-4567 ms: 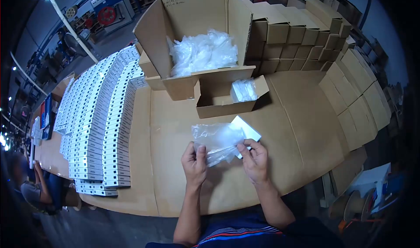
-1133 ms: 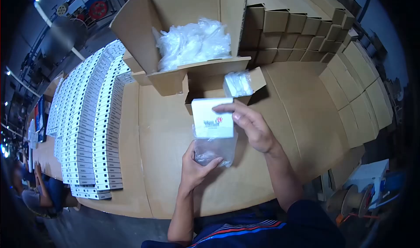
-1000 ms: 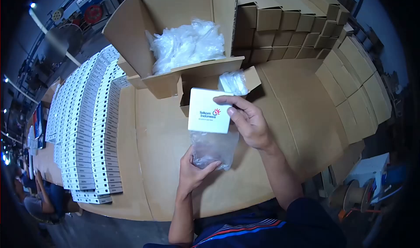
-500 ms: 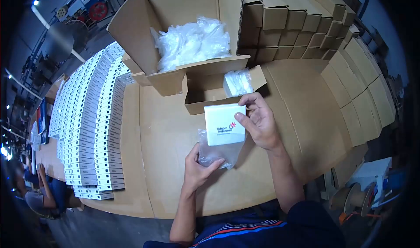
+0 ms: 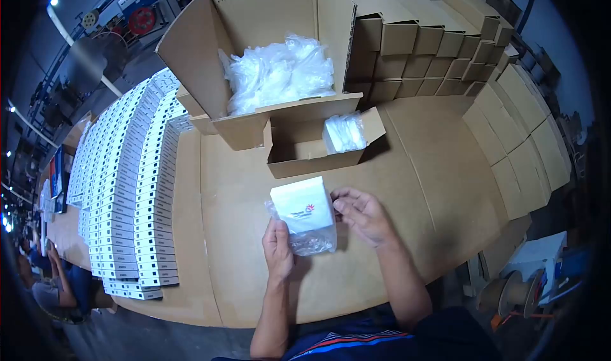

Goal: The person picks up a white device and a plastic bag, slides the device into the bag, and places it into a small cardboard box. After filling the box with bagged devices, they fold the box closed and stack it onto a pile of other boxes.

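A white box point(image 5: 304, 202) with a small red logo stands partly inside a clear plastic bag point(image 5: 315, 241); its upper part sticks out of the bag. My left hand point(image 5: 278, 246) grips the lower left of the bag and box, thumb in front. At the box's right edge, my right hand point(image 5: 363, 218) has its thumb and fingers pinched together, seemingly on the bag's rim. Just beyond is an open cardboard carton point(image 5: 312, 167), with wrapped white boxes point(image 5: 344, 134) at its right end.
A large open carton point(image 5: 188, 42) at the back holds a heap of clear plastic bags point(image 5: 280, 71). Long stacks of white boxes point(image 5: 121, 189) line the left. Brown cartons point(image 5: 398, 39) are piled back right, more point(image 5: 522, 138) at right. Another person point(image 5: 60, 284) sits far left.
The white box has moved left and toward me and sits deeper in the bag, now tilted. My right hand has slid from the box's top corner down to its right side.
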A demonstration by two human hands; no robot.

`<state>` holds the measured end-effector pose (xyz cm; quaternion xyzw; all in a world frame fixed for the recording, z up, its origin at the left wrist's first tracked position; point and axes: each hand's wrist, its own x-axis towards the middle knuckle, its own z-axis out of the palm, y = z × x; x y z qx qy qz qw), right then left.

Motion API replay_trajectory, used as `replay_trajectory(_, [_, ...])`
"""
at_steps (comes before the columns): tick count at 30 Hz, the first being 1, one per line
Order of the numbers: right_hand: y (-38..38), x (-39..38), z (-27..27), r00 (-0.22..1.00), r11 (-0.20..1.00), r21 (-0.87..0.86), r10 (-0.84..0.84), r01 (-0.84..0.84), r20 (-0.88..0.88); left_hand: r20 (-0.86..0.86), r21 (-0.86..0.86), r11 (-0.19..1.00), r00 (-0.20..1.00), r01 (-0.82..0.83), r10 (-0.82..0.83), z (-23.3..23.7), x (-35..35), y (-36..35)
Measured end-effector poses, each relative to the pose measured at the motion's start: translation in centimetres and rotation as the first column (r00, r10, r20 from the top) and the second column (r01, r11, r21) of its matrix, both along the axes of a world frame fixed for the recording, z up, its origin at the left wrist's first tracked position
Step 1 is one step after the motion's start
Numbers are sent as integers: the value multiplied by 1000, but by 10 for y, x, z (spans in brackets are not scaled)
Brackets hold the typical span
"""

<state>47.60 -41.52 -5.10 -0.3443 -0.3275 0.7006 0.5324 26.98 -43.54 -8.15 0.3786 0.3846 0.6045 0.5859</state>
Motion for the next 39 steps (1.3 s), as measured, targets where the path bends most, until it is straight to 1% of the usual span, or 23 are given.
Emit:
replay_trajectory(3, [-3, -11, -25, 988, 992, 105, -52, 67, -144, -84, 30, 996, 993, 85, -82, -13, -10, 7])
replay_trajectory(4, [-3, -11, -28, 987, 991, 109, -61, 78, -149, -136, 17, 990, 981, 142, -139, -15, -16, 7])
replay_trajectory(7, [-5, -15, -24, 974, 985, 119, -95, 122, -207, -151, 75, 981, 974, 180, -167, -8, -20, 12])
replay_trajectory(8, [-5, -11, -27, 972, 988, 138, -41, 74, -231, -154, 89, 978, 972, 191, -176, -3, -20, 14])
replay_trajectory(11, [0, -8, -19, 976, 966, 260, 59, -2, -210, -160, 126, 966, 966, 224, -204, 4, -20, 12])
replay_trajectory(12, [1, -9, -21, 984, 962, 272, 51, -2, -171, -205, 148, 959, 956, 243, -211, 2, -21, 12])
replay_trajectory(15, [-1, -14, -15, 993, 977, 205, -32, 56, -117, -150, 122, 947, 948, 298, -279, 4, -19, 12])
replay_trajectory(16, [-3, -21, -11, 989, 974, 191, -106, 124, -100, 39, 104, 941, 944, 322, -328, 9, -15, 11])
replay_trajectory(19, [-5, -37, -29, 918, 918, 129, -388, 376, 79, -92, 55, 945, 944, 322, -316, 6, -7, 5])
replay_trajectory(20, [-5, -38, -39, 895, 902, 148, -425, 406, 136, -73, -38, 961, 959, 272, -274, 6, -2, 3])
replay_trajectory(23, [-14, -47, -8, 920, 921, 113, -382, 372, 86, -45, -315, 942, 990, 113, -134, 8, 12, 1])
replay_trajectory(24, [-16, -46, -3, 919, 922, 214, -359, 322, 165, -125, -272, 957, 983, 97, -136, 3, 12, 3])
replay_trajectory(27, [-20, -40, -15, 926, 947, 257, -263, 193, 270, -80, -211, 975, 993, 71, -90, 3, 13, 4])
replay_trajectory(28, [-21, -38, -19, 928, 948, 250, -261, 195, 266, -60, -231, 971, 995, 58, -73, 7, 14, 5])
replay_trajectory(30, [-20, -28, -17, 937, 974, 209, -152, 88, 314, -24, -277, 960, 999, 28, -36, 19, 16, 4])
replay_trajectory(31, [-19, -25, -16, 938, 982, 185, -94, 32, 334, -9, -280, 959, 999, 34, -38, 17, 13, 3])
replay_trajectory(33, [-20, -22, -15, 947, 986, 112, -152, 125, 284, 21, -281, 959, 999, 47, -42, 11, 6, 3])
replay_trajectory(34, [-20, -21, -14, 948, 983, 75, -184, 170, 260, -23, -276, 961, 999, 28, -35, 11, 4, 5])
replay_trajectory(35, [-19, -20, -12, 943, 965, 187, -227, 184, 243, -41, -281, 960, 999, 1, -13, 14, 3, 6])
replay_trajectory(37, [-17, -20, -9, 933, 891, 404, -303, 206, 194, -78, -288, 956, 996, -55, 34, 21, 3, 9])
replay_trajectory(38, [-18, -22, -11, 958, 880, 456, -235, 136, 168, -85, -274, 960, 995, -64, 42, 20, 2, 10])
replay_trajectory(39, [-18, -23, -8, 938, 891, 453, -187, 36, 293, -71, -272, 960, 996, -63, 45, 20, 3, 10])
